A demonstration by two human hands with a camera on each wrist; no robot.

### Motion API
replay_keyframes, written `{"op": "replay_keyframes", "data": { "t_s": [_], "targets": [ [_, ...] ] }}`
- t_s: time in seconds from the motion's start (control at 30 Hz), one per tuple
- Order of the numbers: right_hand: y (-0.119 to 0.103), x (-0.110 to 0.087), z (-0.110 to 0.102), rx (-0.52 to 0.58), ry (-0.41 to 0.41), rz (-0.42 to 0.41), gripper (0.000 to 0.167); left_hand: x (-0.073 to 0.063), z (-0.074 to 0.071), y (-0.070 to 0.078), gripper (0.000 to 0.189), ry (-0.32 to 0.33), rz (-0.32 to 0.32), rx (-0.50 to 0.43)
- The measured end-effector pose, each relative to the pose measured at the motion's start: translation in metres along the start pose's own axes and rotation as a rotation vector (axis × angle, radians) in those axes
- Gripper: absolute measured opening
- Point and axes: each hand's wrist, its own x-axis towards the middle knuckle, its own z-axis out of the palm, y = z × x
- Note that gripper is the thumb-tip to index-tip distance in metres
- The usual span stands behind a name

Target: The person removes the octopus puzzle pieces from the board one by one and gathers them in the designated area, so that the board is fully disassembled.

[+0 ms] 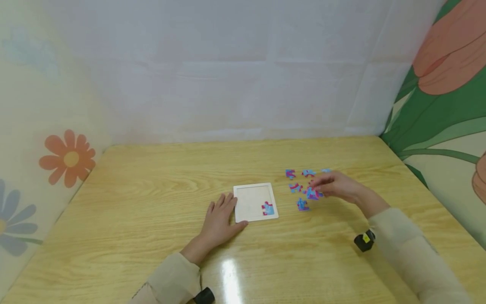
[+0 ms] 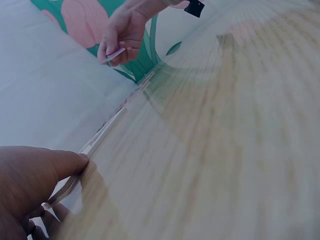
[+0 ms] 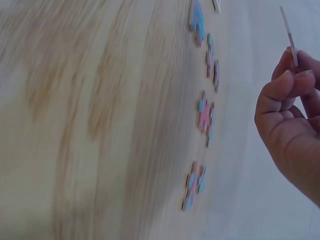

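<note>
A white square puzzle tray (image 1: 255, 220) lies on the table with one blue-and-pink jigsaw piece (image 1: 268, 208) in its lower right corner. My left hand (image 1: 220, 221) rests at the tray's lower left corner, fingers along its left side and thumb touching the near edge, as the left wrist view also shows. Above the loose pieces, my right hand (image 1: 337, 186) pinches a thin jigsaw piece (image 3: 289, 37) between thumb and fingertips. That piece appears edge-on in the right wrist view, so its printed face is hidden there.
Several loose jigsaw pieces, such as a blue-and-pink one (image 1: 302, 204), lie right of the tray, some partly behind the right hand. A white cloth (image 1: 228, 76) hangs behind the wooden table (image 1: 152, 181). Flower-patterned panels (image 1: 444, 126) stand at both sides.
</note>
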Motion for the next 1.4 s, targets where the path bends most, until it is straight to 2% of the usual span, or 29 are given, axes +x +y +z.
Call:
{"op": "replay_keyframes", "data": {
  "t_s": [0.1, 0.43, 0.57, 0.8, 1.4],
  "targets": [
    [0.004, -0.002, -0.007, 0.005, -0.003, 0.018, 0.025, 0.000, 0.000, 0.000, 0.073, 0.000, 0.000, 0.000],
    [0.019, -0.004, -0.019, 0.048, 0.005, 0.101, 0.015, 0.000, -0.001, 0.002, 0.073, 0.002, 0.000, 0.006],
    [0.024, -0.005, -0.022, 0.028, 0.009, 0.108, 0.017, 0.000, -0.001, 0.002, 0.073, 0.005, 0.001, 0.004],
    [0.029, -0.003, -0.024, -0.048, -0.008, 0.128, 0.028, 0.000, -0.001, 0.003, 0.073, 0.004, 0.003, 0.007],
    [0.031, -0.001, -0.022, -0.156, -0.022, 0.123, 0.024, -0.001, -0.002, 0.003, 0.072, -0.010, -0.001, 0.011]
  ]
}}
